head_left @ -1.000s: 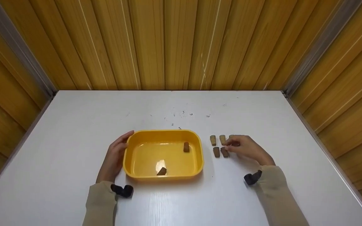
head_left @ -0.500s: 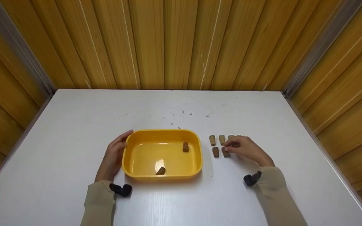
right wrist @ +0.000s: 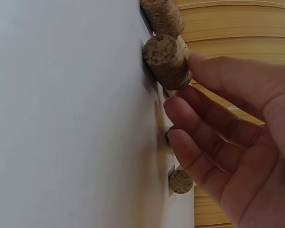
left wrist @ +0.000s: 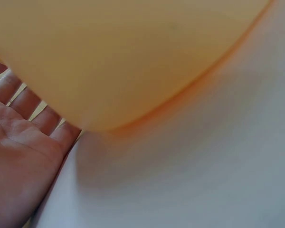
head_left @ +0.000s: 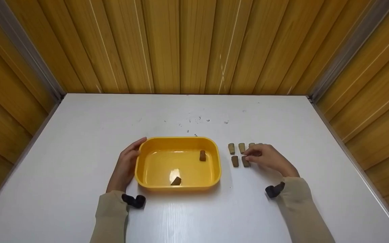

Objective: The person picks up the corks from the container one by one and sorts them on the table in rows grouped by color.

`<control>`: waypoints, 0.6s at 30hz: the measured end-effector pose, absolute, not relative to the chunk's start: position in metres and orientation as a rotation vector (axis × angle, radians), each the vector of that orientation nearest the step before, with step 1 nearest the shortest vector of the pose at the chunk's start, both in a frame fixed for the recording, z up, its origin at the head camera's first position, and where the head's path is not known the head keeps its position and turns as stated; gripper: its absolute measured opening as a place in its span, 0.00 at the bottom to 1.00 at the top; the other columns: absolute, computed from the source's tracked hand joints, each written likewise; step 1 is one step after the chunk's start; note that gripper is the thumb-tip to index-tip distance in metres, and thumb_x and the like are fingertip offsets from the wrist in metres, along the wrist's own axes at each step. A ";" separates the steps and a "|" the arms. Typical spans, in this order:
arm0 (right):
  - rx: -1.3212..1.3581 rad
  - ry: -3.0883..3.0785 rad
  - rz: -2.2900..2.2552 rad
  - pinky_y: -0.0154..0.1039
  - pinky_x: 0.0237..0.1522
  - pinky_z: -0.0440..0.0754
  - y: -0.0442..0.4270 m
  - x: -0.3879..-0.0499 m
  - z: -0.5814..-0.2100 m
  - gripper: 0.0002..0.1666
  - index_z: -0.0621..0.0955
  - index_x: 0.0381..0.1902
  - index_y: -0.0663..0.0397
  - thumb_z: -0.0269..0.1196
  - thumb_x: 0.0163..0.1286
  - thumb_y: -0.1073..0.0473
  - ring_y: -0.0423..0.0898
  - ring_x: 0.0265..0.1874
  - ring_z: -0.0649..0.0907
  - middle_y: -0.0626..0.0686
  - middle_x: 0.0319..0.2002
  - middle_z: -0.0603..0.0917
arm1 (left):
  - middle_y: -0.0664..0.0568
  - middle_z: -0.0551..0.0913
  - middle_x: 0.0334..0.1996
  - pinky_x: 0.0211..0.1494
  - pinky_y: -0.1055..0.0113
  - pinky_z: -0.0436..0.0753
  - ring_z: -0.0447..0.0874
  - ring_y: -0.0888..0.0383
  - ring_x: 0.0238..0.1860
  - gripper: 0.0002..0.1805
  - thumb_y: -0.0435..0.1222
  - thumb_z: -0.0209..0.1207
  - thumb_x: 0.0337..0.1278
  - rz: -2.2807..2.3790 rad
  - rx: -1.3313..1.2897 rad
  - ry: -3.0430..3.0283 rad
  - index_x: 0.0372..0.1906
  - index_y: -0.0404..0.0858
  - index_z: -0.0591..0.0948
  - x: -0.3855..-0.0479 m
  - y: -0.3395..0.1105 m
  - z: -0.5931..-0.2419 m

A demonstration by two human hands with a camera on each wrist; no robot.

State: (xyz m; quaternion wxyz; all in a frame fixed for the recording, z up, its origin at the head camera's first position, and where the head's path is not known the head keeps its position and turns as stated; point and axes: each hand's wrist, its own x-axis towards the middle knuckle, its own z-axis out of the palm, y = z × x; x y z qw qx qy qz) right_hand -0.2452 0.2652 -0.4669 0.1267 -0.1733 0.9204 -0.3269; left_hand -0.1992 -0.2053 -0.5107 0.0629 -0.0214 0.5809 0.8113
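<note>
A yellow plastic tub stands on the white table, with one brown cork stopper at its right and another cork near its front wall. My left hand rests along the tub's left side, its fingers extended against the outer wall; the left wrist view shows the palm beside the wall. To the right of the tub, my right hand pinches a tapered cork stopper between thumb and forefinger. That cork lies on the table in the front row, beside another darker cork.
Behind the front row, several lighter corks stand in a line, partly hidden by the right hand. Yellow wood-look panels enclose the table at the back and both sides. Small dark marks dot the tabletop behind the tub.
The cork at my right fingertips has shifted slightly right, away from its neighbour. My left hand and the tub hold their place; the head view has shifted a little.
</note>
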 end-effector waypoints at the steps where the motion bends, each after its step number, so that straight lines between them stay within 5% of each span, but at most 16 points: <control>1: -0.507 2.679 -0.952 0.44 0.52 0.79 0.265 -0.245 -0.467 0.12 0.85 0.44 0.48 0.65 0.63 0.54 0.46 0.44 0.80 0.49 0.42 0.84 | 0.56 0.69 0.68 0.67 0.69 0.72 0.67 0.56 0.69 0.28 0.30 0.44 0.64 2.450 -0.066 1.756 0.70 0.40 0.66 -0.199 -0.205 -0.511; 18: -0.576 2.693 -0.977 0.41 0.49 0.82 0.248 -0.250 -0.439 0.14 0.84 0.46 0.53 0.64 0.64 0.56 0.45 0.41 0.82 0.51 0.44 0.85 | 0.55 0.68 0.69 0.68 0.69 0.71 0.65 0.57 0.70 0.28 0.30 0.42 0.64 2.440 -0.039 1.788 0.70 0.40 0.66 -0.200 -0.205 -0.512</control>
